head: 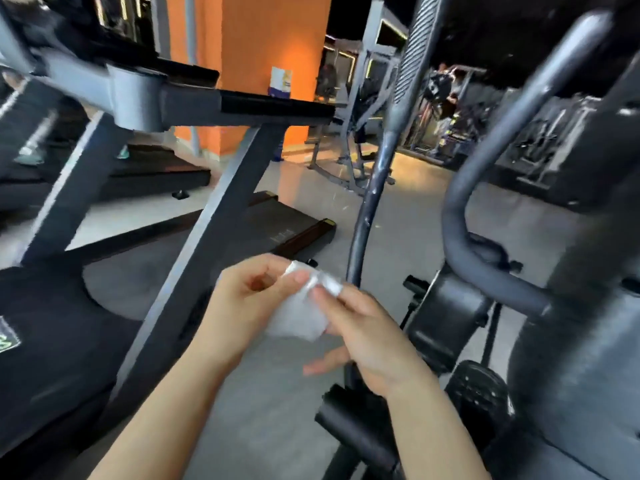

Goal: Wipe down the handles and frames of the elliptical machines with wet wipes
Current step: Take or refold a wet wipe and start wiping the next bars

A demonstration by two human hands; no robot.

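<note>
- While both hands work the wet wipe [298,317] in mid-air, the biggest risk is that it never gets spread flat: bunched as it is, it would touch the elliptical machine [568,306] with only a small patch and leave streaks on the frame.
- Since the wipe hangs between the hands and touches no part of the machine, a slip at either pinch could drop it onto the floor [398,216], and a dirtied wipe would then smear grit onto the handles.
- Left hand [249,299]: its fingers are curled, and thumb and forefinger pinch the wipe's upper left edge.
- Right hand [367,334]: its fingertips [322,294] pinch the upper right part of the wipe, and the lower fingers stay loose; the frame is blurred there, so how firmly it holds is hard to judge.
- The moving handle bar [372,188], a dark curved tube with scuffed paint, rises just behind the hands; it looks the nearest surface to wipe, and could swing if pushed hard.
- A thicker padded handle [485,188] loops to the right of it, well within reach.
- The treadmill [194,109] to the left crowds the space, and its slanted upright [207,230] runs close beside the left forearm, so a wide elbow move could knock it.
- The pedal [478,396] and crank parts low on the right are awkward to reach past.
- An orange pillar [270,36] and other gym machines stand well behind.
</note>
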